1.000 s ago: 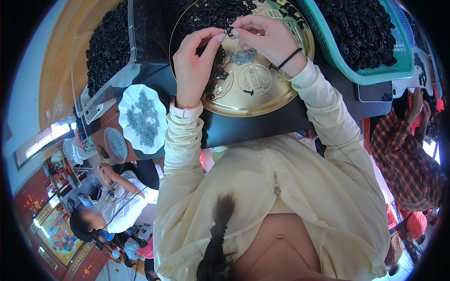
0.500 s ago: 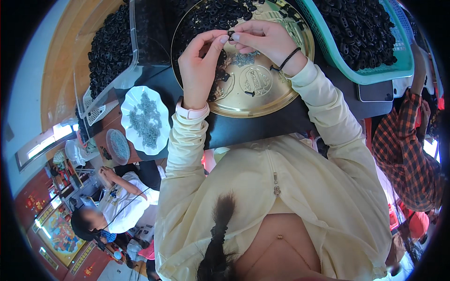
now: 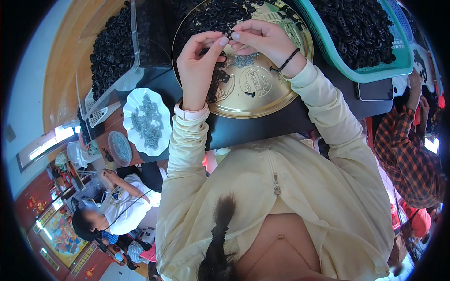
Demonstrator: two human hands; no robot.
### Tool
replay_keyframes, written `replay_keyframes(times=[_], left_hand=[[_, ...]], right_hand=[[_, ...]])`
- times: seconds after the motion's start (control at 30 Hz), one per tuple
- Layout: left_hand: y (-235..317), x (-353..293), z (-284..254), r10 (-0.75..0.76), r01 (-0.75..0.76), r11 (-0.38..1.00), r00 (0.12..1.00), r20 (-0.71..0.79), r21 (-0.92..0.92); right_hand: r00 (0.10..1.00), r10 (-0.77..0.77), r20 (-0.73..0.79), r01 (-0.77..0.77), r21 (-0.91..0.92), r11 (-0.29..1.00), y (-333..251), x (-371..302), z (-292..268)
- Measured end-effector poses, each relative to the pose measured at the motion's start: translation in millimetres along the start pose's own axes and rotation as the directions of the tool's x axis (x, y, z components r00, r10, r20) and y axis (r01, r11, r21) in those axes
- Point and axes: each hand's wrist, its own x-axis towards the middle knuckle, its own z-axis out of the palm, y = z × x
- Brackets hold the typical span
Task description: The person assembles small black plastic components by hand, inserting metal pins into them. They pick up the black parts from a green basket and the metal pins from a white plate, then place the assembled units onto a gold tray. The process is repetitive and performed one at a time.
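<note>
Over a round gold tray [image 3: 276, 100], my two hands meet fingertip to fingertip. A small black plastic piece [image 3: 229, 33] sits between them; its exact shape is too small to make out. My right hand [image 3: 269, 42] pinches it with thumb and forefinger. My left hand [image 3: 196, 63] is curled, its thumb and forefinger tips at the piece's other side. Black pieces show by the left fingers; I cannot tell whether these are in the palm or on the tray. Below the hands lie a patch of small silvery pins [image 3: 244, 61] and a single black piece [image 3: 250, 94].
A heap of black parts [image 3: 215, 18] covers the tray's far left. A teal basket [image 3: 361, 75] of black parts stands right, a clear bin [image 3: 136, 51] of them left. A white scalloped dish [image 3: 129, 124] holds silvery pins. Other people sit at left and right.
My left thumb and forefinger have loosened and spread slightly at the black piece. The right hand keeps its pinch in nearly the same place.
</note>
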Motion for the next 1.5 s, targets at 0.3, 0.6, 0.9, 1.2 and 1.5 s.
replay_keyframes(times=[0.3,0.6,0.9,1.2,1.5], left_hand=[[1,1,-4,-0.030,0.029,0.999,1.000,0.007,0.037],[-2,2,-9,-0.092,0.078,0.990,0.989,0.119,0.114],[-14,2,-6,-0.150,0.138,0.987,0.974,0.167,0.079],[-5,3,-4,-0.126,0.121,0.992,0.982,0.137,0.044],[-3,1,-5,-0.070,0.064,0.997,0.990,0.120,0.049]], right_hand=[[0.999,-0.016,0.039,0.017,-0.043,0.999,0,-1,1],[0.937,-0.349,0.025,0.295,-0.591,0.751,0,-3,-3],[0.899,-0.436,0.039,0.357,-0.642,0.679,-1,-6,2],[0.936,-0.352,0.004,0.283,-0.602,0.747,0,-5,-1],[0.979,-0.203,0.013,0.193,-0.370,0.909,1,-1,-4]])
